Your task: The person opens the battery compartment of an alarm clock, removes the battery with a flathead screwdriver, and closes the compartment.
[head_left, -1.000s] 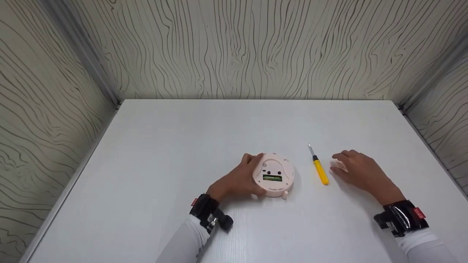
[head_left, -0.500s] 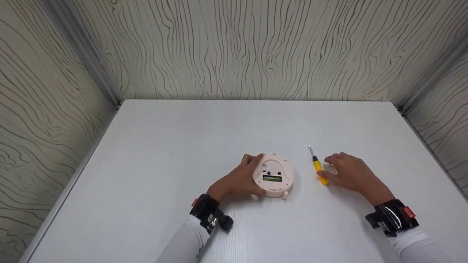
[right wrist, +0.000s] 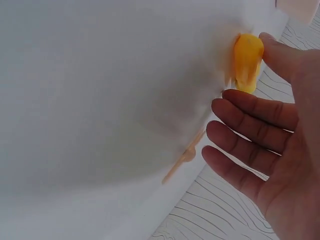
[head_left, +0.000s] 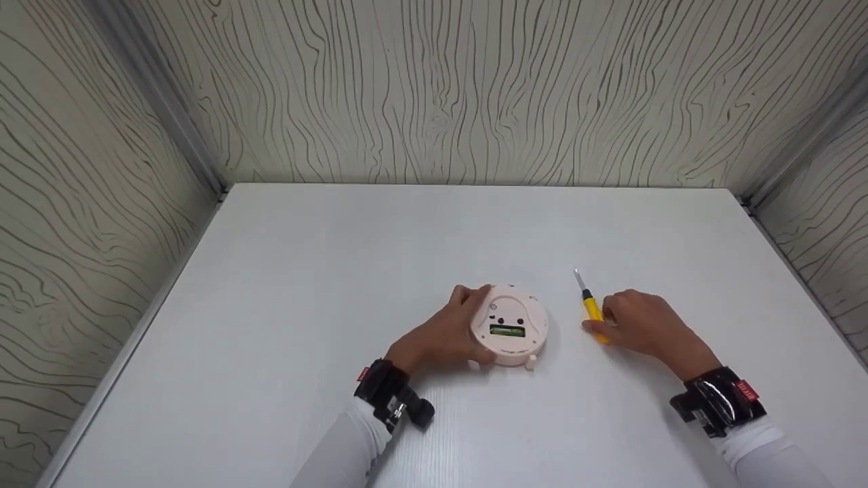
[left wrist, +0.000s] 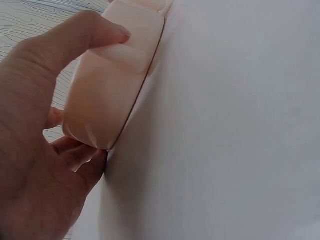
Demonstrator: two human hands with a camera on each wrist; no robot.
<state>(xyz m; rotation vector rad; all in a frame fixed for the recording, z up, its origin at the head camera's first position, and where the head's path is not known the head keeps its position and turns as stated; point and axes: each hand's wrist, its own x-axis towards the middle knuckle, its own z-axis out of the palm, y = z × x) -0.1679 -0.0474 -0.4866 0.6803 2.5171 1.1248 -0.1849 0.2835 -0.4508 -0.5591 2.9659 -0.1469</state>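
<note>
A round pale pink clock (head_left: 510, 308) lies back up on the table in the head view. Its battery slot stands uncovered, with a green battery (head_left: 507, 331) inside. My left hand (head_left: 447, 332) grips the clock's left side, thumb at the near edge and fingers at the far edge. Right of the clock is a screwdriver (head_left: 591, 308) with a yellow handle, its metal tip pointing away. My right hand (head_left: 641, 324) pinches the handle (right wrist: 248, 62) between thumb and index finger. The other fingers extend loosely below it in the right wrist view.
A small flat peach-coloured piece with a tab (right wrist: 187, 154) lies on the table by the right fingertips, hidden in the head view. The white table (head_left: 325, 271) meets wood-patterned panels (head_left: 434, 95) at the back and sides.
My right hand has moved left to the screwdriver, and its thumb and index finger have closed on the handle. The left hand and clock stay in place.
</note>
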